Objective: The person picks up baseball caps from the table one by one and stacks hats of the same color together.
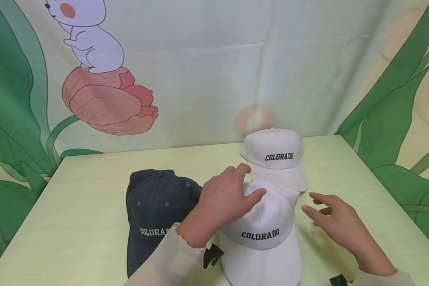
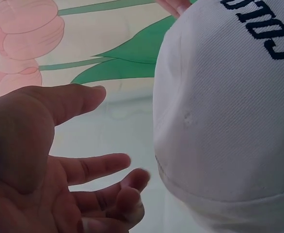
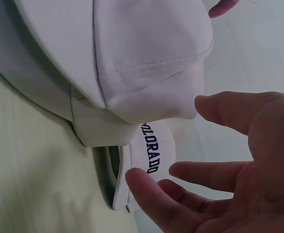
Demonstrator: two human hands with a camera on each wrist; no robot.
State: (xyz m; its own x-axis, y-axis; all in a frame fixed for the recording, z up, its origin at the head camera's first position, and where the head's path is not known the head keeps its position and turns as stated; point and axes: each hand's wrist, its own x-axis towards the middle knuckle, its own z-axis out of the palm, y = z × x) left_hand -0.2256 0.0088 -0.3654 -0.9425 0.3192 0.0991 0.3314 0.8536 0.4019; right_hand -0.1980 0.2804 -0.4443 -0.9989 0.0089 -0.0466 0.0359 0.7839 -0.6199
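Note:
A white baseball cap (image 1: 262, 214) with dark COLORADO lettering sits on the table, its brim towards me. Beneath its brim, the right wrist view shows a second white brim edge (image 3: 35, 94), as if caps were stacked. Behind stands another white COLORADO cap (image 1: 275, 149). My left hand (image 1: 223, 196) hovers by the left side of the front cap's crown, fingers spread and holding nothing. On the other side, my right hand (image 1: 334, 216) is held in the air beside the cap, fingers loosely bent and apart from it. A navy COLORADO cap (image 1: 157, 202) lies to the left, partly hidden by my left arm.
The caps rest on a pale yellow-green table (image 1: 93, 198). A printed curtain (image 1: 193, 79) with flowers, leaves and a white animal hangs behind the table's back edge. Black straps (image 1: 212, 256) show near the wrists.

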